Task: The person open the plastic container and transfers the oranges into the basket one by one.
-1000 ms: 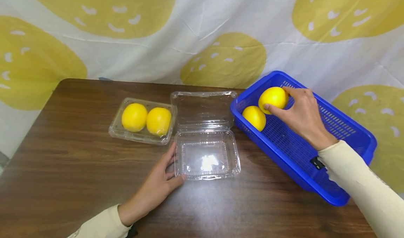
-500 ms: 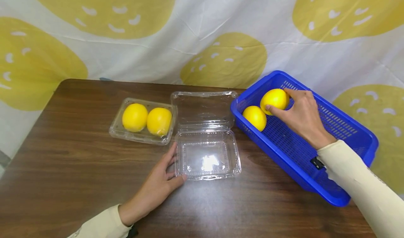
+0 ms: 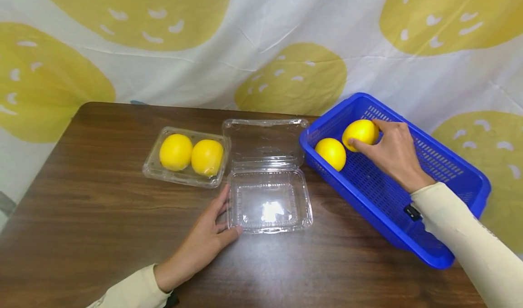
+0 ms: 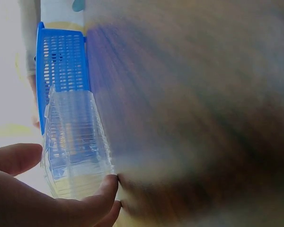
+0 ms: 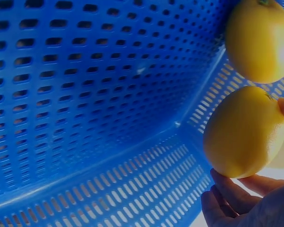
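My right hand (image 3: 392, 151) grips a yellow fruit (image 3: 361, 134) between thumb and fingers, inside the blue plastic basket (image 3: 373, 217). In the right wrist view the held fruit (image 5: 244, 135) is smooth and oval, near the basket's end wall. A second yellow fruit (image 3: 331, 154) sits right by it in the basket's left corner. My left hand (image 3: 204, 235) rests on the table at the left side of a hinged clear plastic box (image 3: 267, 199), its fingers extended along the wall and its thumb at the front corner. The box's lid (image 3: 263, 140) stands open toward the back.
A closed clear box (image 3: 184, 177) with two yellow fruits stands left of the open one. All of this is on a brown wooden table (image 3: 102, 217). A white cloth (image 3: 192, 76) with yellow prints hangs behind the table's back edge.
My right hand has shifted slightly right and down with the fruit, away from the other fruit in the basket. The left hand and the open box have stayed put.
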### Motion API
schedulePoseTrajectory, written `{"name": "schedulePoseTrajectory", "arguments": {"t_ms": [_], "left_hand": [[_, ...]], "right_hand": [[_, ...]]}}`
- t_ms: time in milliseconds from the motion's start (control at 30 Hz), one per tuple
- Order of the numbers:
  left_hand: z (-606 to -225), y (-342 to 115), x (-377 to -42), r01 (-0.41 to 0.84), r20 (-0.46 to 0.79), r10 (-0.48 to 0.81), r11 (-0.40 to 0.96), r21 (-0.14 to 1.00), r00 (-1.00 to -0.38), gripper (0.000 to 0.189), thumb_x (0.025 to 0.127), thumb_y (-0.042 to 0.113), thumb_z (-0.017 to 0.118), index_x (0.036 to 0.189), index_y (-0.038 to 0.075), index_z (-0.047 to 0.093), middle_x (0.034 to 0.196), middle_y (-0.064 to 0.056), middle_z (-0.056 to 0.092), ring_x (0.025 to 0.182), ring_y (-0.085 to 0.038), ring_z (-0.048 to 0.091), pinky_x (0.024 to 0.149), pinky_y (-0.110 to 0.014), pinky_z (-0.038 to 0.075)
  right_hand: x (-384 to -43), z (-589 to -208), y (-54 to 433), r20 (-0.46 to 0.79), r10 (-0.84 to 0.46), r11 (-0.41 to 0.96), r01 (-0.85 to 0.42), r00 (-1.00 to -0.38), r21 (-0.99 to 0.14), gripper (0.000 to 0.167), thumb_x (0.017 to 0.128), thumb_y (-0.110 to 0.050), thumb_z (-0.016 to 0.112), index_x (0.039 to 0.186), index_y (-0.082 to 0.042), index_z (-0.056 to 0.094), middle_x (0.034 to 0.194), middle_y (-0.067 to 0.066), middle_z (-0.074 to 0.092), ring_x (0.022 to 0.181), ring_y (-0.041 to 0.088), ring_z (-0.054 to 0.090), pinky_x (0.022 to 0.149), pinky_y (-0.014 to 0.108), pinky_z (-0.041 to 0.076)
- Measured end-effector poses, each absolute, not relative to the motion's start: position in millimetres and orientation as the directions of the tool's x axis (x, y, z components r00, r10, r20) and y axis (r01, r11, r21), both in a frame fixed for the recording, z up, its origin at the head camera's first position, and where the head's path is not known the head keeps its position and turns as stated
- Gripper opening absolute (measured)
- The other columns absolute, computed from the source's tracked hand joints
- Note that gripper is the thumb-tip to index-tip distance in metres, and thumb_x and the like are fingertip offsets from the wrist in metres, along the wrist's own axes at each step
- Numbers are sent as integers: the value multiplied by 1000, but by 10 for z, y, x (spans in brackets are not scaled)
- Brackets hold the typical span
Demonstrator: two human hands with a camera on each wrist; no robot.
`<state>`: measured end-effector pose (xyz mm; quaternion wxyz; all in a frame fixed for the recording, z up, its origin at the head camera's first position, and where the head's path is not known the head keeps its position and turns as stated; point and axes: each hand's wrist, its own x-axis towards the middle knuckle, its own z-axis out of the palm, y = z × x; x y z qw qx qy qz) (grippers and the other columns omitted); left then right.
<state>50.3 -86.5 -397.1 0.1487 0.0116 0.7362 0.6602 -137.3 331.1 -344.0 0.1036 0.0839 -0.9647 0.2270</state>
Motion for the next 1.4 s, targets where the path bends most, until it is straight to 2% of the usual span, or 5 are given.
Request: {"name": "schedulePoseTrajectory", "arguments": {"t_ms": [133, 433, 667, 967, 1400], "left_hand": [[-3975, -861, 501, -183, -208, 215, 132, 974, -954, 101, 97, 3, 79, 177, 9, 17, 180, -22, 23, 159, -45, 36, 124, -58, 45], [-3989, -849, 506, -177, -198, 216, 114, 978, -956, 101, 96, 0, 78, 176, 6, 18, 179, -24, 23, 158, -47, 38, 123, -57, 46], [-3992, -846, 495, -171, -191, 216, 110, 979, -957, 101, 96, 0, 78, 176, 6, 17, 179, -25, 23, 158, -48, 38, 123, -58, 45], [-4000, -836, 471, -159, -183, 221, 122, 980, -958, 101, 96, 0, 78, 176, 3, 17, 179, -25, 24, 158, -47, 38, 123, -58, 45], [-4002, -830, 447, -161, -187, 222, 129, 979, -957, 102, 95, 0, 79, 176, 5, 17, 179, -24, 23, 158, -47, 38, 123, -57, 46]], "right_hand": [[-1377, -3506, 3366, 216, -119, 891, -200, -969, -407, 77, 90, -37, 89, 138, 17, 63, 126, 42, 66, 124, 58, 49, 98, 70, 42], [-1410, -3664, 3459, 135, -181, 919, -216, -974, -331, 65, 96, -43, 84, 124, 13, 66, 100, 34, 71, 101, 58, 58, 77, 63, 47], [-1423, -3653, 3456, 115, -186, 921, -214, -976, -326, 67, 96, -45, 84, 125, 12, 65, 102, 32, 71, 94, 52, 63, 71, 61, 51], [-1400, -3405, 3484, 19, -125, 912, -123, -992, -391, 96, 102, -58, 73, 156, 16, 46, 154, 43, 51, 142, 65, 44, 115, 79, 36], [-1265, -3054, 3323, 92, -81, 875, -115, -992, -471, 88, 101, -59, 73, 156, 7, 54, 155, 32, 57, 146, 57, 46, 119, 74, 37]]}}
